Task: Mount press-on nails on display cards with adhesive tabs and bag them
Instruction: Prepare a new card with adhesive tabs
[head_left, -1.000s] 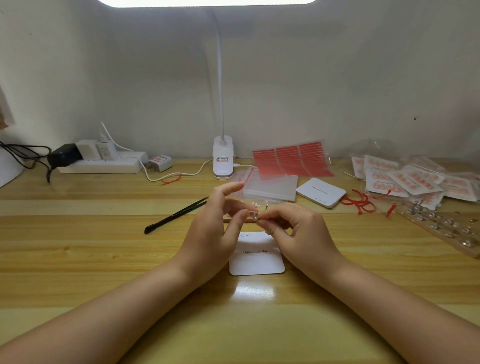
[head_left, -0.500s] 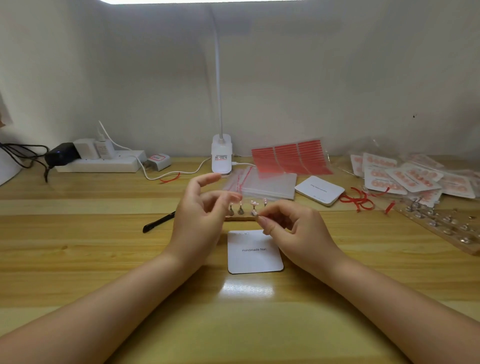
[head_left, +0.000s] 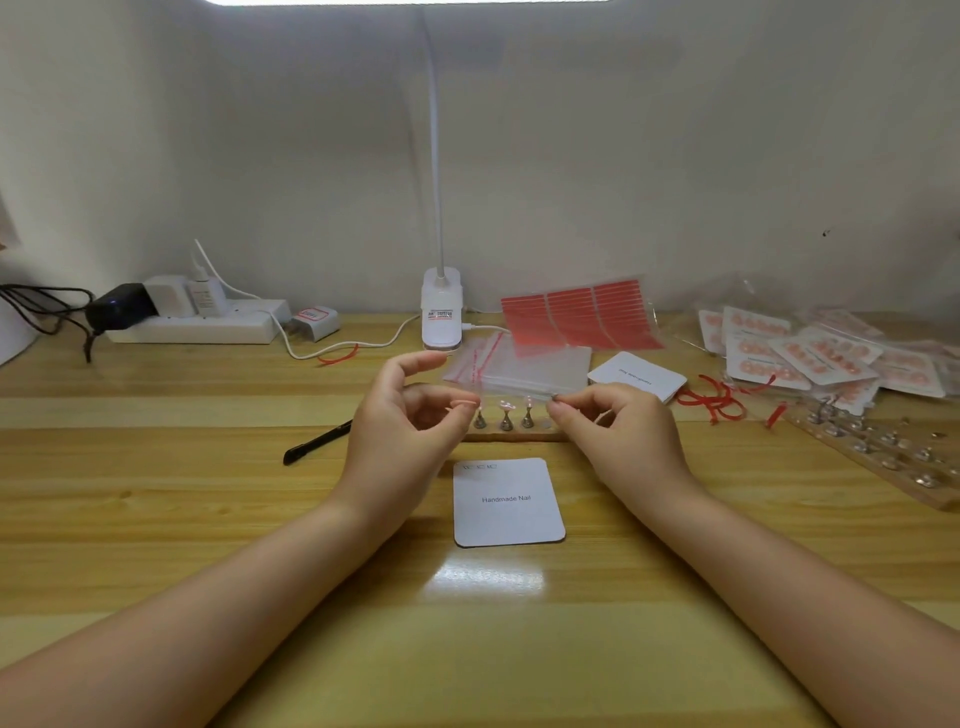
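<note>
Holding a pink press-on nail (head_left: 464, 404), pinched at thumb and fingertip of left hand (head_left: 402, 431), above desk (head_left: 156, 499). Right hand (head_left: 615, 434): fingers curled, tips pinched near small stand; contents too small to tell. Display card (head_left: 508, 501): flat on desk, just below both hands, blank, no nails mounted. Wooden strip (head_left: 511, 435): three nails on stands, between hands. Adhesive tab sheets (head_left: 576, 314), clear bags (head_left: 524, 366): behind, untouched. Risks, judged: nail slipping from light pinch; crooked placement without tab set first; knuckle knocking stands.

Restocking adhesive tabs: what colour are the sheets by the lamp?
Red adhesive tab sheets, shown in the head view.
</note>
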